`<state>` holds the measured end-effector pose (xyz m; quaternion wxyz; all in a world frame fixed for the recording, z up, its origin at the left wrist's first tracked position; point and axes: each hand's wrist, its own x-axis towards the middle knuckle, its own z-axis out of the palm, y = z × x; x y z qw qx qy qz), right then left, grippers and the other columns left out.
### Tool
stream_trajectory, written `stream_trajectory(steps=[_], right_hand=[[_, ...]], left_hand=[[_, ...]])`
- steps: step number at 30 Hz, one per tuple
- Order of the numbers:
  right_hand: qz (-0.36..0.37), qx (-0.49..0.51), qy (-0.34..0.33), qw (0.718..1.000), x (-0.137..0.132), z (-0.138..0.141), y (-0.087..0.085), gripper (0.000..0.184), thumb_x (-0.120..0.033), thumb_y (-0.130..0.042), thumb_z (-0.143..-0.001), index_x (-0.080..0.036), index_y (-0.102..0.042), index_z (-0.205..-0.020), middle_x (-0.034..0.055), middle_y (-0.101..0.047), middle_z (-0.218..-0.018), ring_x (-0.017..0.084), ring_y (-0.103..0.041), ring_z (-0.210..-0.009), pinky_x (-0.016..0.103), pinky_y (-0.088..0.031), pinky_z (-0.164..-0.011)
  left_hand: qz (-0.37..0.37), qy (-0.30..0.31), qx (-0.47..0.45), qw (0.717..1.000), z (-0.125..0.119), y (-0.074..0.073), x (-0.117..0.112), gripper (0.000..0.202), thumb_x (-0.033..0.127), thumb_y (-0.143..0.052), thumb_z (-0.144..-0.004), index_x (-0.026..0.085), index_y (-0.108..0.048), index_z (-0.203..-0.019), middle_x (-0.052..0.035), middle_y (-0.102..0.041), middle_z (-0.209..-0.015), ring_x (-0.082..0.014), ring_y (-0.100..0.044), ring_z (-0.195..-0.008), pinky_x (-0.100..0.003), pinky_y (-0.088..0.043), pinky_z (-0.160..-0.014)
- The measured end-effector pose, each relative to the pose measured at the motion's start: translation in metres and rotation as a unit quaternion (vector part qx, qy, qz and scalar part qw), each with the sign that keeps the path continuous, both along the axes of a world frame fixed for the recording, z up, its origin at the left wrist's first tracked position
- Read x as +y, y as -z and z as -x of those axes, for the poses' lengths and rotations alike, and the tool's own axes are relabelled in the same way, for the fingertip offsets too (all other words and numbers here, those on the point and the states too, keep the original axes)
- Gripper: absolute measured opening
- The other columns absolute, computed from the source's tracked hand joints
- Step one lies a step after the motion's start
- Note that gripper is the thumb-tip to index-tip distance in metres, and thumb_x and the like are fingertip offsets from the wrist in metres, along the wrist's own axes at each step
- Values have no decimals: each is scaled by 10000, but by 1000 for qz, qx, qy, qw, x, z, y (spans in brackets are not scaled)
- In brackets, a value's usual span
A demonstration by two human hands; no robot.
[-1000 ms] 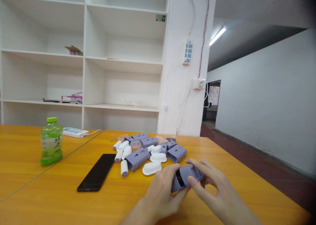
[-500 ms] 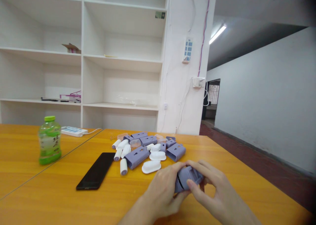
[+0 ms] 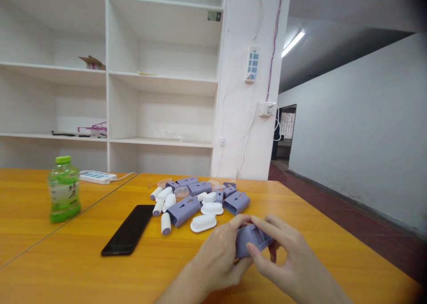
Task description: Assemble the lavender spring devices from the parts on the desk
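Note:
Both hands are closed around a purple plastic casing (image 3: pixel 246 241) held above the front of the table. My left hand (image 3: pixel 218 253) grips its left side, with fingers at the top and underneath. On the right side, my right hand (image 3: pixel 289 253) presses the casing between thumb and fingers. A recessed piece shows at the casing's right part; my fingers partly hide it. Just beyond my hands lie white oval parts with rims (image 3: pixel 203 223), a hollow purple sleeve (image 3: pixel 236 202), a longer purple sleeve (image 3: pixel 183 210) and white rollers with purple ends (image 3: pixel 166 224).
Left of the parts lies a black phone (image 3: pixel 128 230). Farther left stand a green bottle (image 3: pixel 65 190) and a white power strip (image 3: pixel 98 177). Clear plastic pieces (image 3: pixel 182 192) sit among the pile. White shelves (image 3: pixel 163 142) rise behind the wooden table (image 3: pixel 80 273).
The dark gap seen across the purple casing has closed, its two parts now sitting together. My hands have shifted slightly left in view, along with the whole scene.

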<state>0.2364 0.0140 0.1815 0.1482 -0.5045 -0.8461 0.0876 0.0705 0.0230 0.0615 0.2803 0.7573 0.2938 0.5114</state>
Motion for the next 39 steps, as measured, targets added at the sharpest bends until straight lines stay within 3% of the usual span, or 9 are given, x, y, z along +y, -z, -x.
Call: stream_trajectory(steps=[6, 9, 11, 14, 17, 20, 23, 27, 39], right_hand=[[7, 30, 22, 999, 1, 2, 7, 400, -414, -627, -921, -248, -680, -1281, 30, -658, -869, 185, -668, -715, 290, -587, -627], [30, 72, 37, 996, 3, 2, 11, 528, -467, -618, -939, -272, -563, -1427, 74, -696, -1129, 211, -695, -854, 317, -618, -722], [27, 97, 48, 994, 4, 0, 14, 622, -481, -614, -943, -299, -443, -1513, 94, -619, -1358, 237, -690, -1008, 339, -626, -800], [10, 81, 36, 996, 4, -6, 18, 723, -455, -640, -927, -353, -318, -1566, 81, -441, -1561, 306, -540, -1335, 425, -575, -999], [27, 24, -5, 999, 5, -12, 22, 867, -401, -734, -859, -395, -255, -1582, 49, -268, -1667, 337, -312, -1512, 529, -407, -1180], [40, 8, -20, 999, 7, -13, 27, 954, -290, -796, -789, -391, -261, -1572, 44, -227, -1687, 313, -275, -1534, 520, -321, -1234], [24, 30, -21, 999, 9, -11, 33, 869, -173, -772, -764, -357, -366, -1510, 54, -294, -1663, 290, -327, -1515, 497, -316, -1241], [17, 58, -23, 998, 9, -11, 36, 818, -90, -737, -738, -333, -429, -1455, 64, -393, -1609, 275, -398, -1479, 481, -341, -1230], [-32, 86, -27, 995, 9, -6, 31, 687, -64, -701, -724, -315, -549, -1345, 47, -532, -1492, 256, -517, -1386, 430, -415, -1182]], left_hand=[[51, 21, -62, 997, 0, 0, 3, 878, 147, -680, -840, 340, -171, -1529, -76, -628, -1374, -265, -650, -1207, -427, -524, -1039], [113, 23, -118, 986, -3, -2, 4, 694, 165, -672, -870, 321, -342, -1460, -56, -654, -1325, -249, -659, -1161, -404, -524, -1021], [165, -9, -181, 970, -6, -3, 4, 600, 201, -659, -909, 320, -387, -1430, -51, -632, -1363, -247, -627, -1210, -411, -492, -1062], [208, -54, -259, 942, -11, -1, 5, 566, 252, -638, -952, 334, -372, -1445, -42, -561, -1450, -242, -528, -1338, -430, -394, -1161], [207, -33, -259, 943, -13, 3, 4, 576, 232, -724, -888, 334, -445, -1382, -25, -565, -1418, -243, -546, -1299, -408, -414, -1132], [204, -29, -228, 952, -14, 4, 4, 666, 169, -815, -771, 316, -472, -1323, -22, -592, -1346, -252, -578, -1224, -391, -454, -1063], [188, -34, -203, 960, -15, 5, 4, 693, 123, -819, -728, 304, -464, -1295, -19, -597, -1288, -247, -586, -1178, -391, -460, -1033], [178, -37, -197, 963, -16, 7, 2, 646, 148, -810, -757, 309, -458, -1275, -10, -594, -1254, -229, -593, -1140, -397, -458, -1025], [172, -29, -193, 966, -16, 8, 1, 471, 225, -688, -900, 298, -441, -1295, -36, -597, -1246, -230, -615, -1124, -436, -490, -1025]])
